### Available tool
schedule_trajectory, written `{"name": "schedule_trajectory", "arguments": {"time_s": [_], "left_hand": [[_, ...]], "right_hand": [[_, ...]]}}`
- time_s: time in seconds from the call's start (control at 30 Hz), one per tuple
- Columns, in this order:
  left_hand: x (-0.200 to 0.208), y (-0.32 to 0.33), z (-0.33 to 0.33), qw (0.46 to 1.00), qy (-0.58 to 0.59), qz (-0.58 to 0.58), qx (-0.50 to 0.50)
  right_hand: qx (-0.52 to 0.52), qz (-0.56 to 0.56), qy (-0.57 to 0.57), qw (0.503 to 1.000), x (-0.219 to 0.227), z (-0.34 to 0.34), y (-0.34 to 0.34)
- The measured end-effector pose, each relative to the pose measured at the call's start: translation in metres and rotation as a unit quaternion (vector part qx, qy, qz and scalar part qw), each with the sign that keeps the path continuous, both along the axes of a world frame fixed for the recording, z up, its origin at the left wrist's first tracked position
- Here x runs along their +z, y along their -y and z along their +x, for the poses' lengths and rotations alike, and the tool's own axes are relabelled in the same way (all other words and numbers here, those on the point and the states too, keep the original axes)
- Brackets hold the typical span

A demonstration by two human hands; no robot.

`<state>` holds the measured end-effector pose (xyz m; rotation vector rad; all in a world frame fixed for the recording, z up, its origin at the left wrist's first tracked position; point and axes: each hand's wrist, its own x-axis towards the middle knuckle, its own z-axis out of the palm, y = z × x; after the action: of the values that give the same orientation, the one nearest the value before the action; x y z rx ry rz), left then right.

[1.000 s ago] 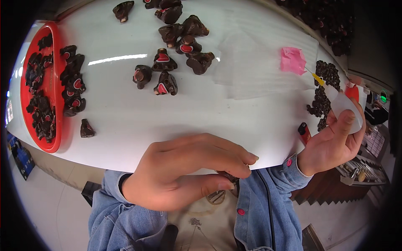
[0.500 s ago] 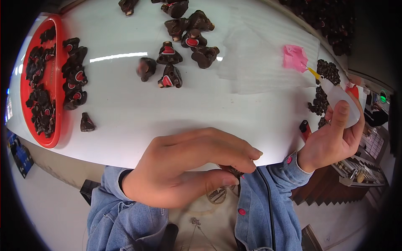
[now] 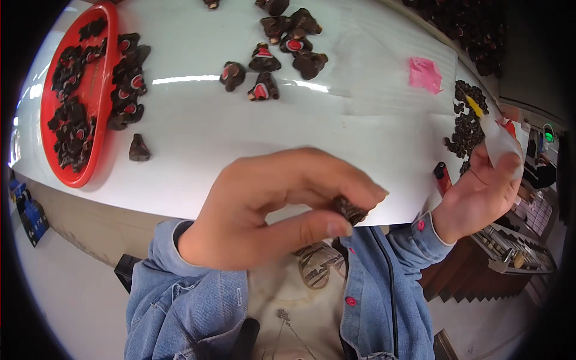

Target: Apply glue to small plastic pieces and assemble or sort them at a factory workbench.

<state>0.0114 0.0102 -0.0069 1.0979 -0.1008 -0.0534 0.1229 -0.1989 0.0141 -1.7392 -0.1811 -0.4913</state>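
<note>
White and glossy, the counter (image 3: 198, 150) stretches across your view, with a red tray (image 3: 51, 90) of small dark pieces at its left end serving as the landmark. Right of the tray, a lone dark piece (image 3: 139, 148) lies just beside its rim, and farther right a loose cluster of dark pieces with pink-and-red marks (image 3: 273, 57) sits near the far edge. Well to the right of the tray, a pink scrap (image 3: 425, 74) rests on a clear sheet, and a heap of dark bits (image 3: 465, 123) lies past it, close to a small red-and-black object (image 3: 442, 177) at the near edge. Your left hand (image 3: 270, 210), raised close to your chest, pinches one small dark piece (image 3: 350, 210) between thumb and fingertips. Your right hand (image 3: 480, 192) grips a white applicator bottle with a yellow nozzle (image 3: 495, 135), held upright far to the right of the tray. By the look of it, you are at the step of readying a single piece for the nozzle; the next move likely calls for bringing tip and piece together steadily.
</note>
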Motion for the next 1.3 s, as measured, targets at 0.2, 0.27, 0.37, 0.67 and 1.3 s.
{"name": "schedule_trajectory", "arguments": {"time_s": [0.2,0.27,0.37,0.67,1.3], "left_hand": [[0.003,0.002,-0.003,0.976,-0.09,-0.194,0.041],[0.002,0.0,-0.005,0.974,-0.079,-0.208,0.04],[0.007,0.0,-0.003,0.98,-0.092,-0.171,0.039],[0.002,0.005,-0.004,0.985,-0.066,-0.153,0.048],[-0.004,0.008,-0.003,0.987,-0.032,-0.144,0.056]], "right_hand": [[0.053,0.249,-0.119,0.96,0.011,-0.029,-0.009],[0.245,0.251,-0.146,0.925,0.014,-0.032,-0.007],[0.324,0.222,-0.153,0.907,0.012,-0.036,-0.009],[0.263,0.103,-0.139,0.949,0.009,-0.041,-0.014],[0.269,0.071,-0.027,0.96,0.017,-0.045,0.001]]}}
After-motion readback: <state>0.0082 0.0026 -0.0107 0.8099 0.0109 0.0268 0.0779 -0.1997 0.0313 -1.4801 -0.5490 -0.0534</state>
